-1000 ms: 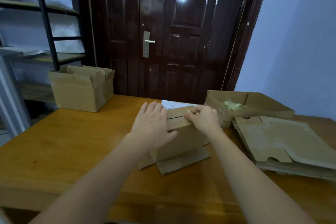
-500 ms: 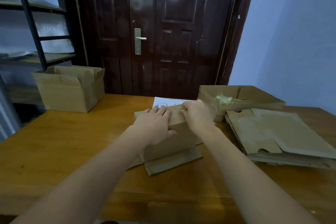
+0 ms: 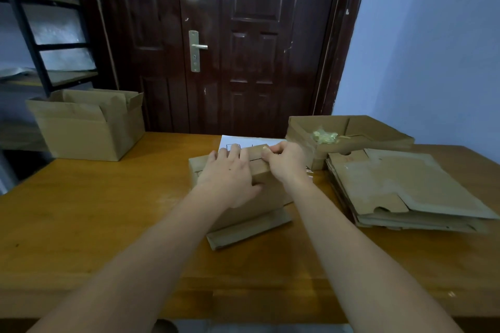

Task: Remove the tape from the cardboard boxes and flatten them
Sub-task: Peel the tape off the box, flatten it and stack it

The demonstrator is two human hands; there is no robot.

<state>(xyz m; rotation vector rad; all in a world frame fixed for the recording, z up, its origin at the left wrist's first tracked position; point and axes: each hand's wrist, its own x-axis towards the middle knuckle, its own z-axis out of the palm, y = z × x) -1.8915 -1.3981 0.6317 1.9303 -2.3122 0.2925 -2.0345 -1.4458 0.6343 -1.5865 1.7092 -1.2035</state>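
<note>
A: We see shelves (image 3: 40, 35), an open box (image 3: 86, 127) on the wooden table (image 3: 94, 211), and a dark door (image 3: 216, 43).

B: Centre, our left hand (image 3: 230, 178) lies flat-fingered on the box (image 3: 259, 197); our right hand (image 3: 286, 162) pinches its top. Flattened cardboard (image 3: 405, 186) lies right.

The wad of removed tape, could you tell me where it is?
It lies in the shallow open box at the table's far right, behind the flattened stack.
</note>
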